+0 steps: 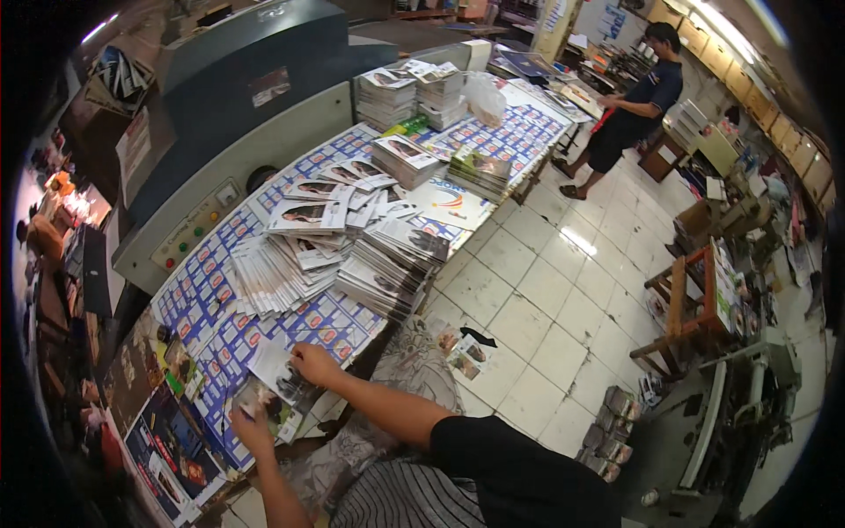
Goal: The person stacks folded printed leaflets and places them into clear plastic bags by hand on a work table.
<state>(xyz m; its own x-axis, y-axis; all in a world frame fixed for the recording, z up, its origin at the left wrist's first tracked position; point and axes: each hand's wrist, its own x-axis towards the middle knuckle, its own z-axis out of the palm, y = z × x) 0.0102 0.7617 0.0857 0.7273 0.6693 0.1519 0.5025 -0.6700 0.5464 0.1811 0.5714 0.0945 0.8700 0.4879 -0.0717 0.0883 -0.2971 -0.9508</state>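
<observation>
Booklet point(271, 362) sits pinched in the right hand point(315, 363); whether the left hand point(253, 426) grasps the indistinct print point(271, 407), I cannot tell.

white booklet point(268, 359): dark figures printed toward lower edge, right hand point(314, 363) gripping its right side | green-and-grey printed piece point(278, 412): just below, beside left hand point(253, 424), at tabletop point(195, 327) edge

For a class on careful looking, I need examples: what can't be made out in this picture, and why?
All in the head view:
Right hand: palm, hidden by the hand's own back.
Left hand: exact finger grip, blurred.
Booklet stack: lower covers, hidden by those above.
Plastic bag: any contents, veiled by crumpled plastic.
Striped garment: cut off by the lower edge.
</observation>
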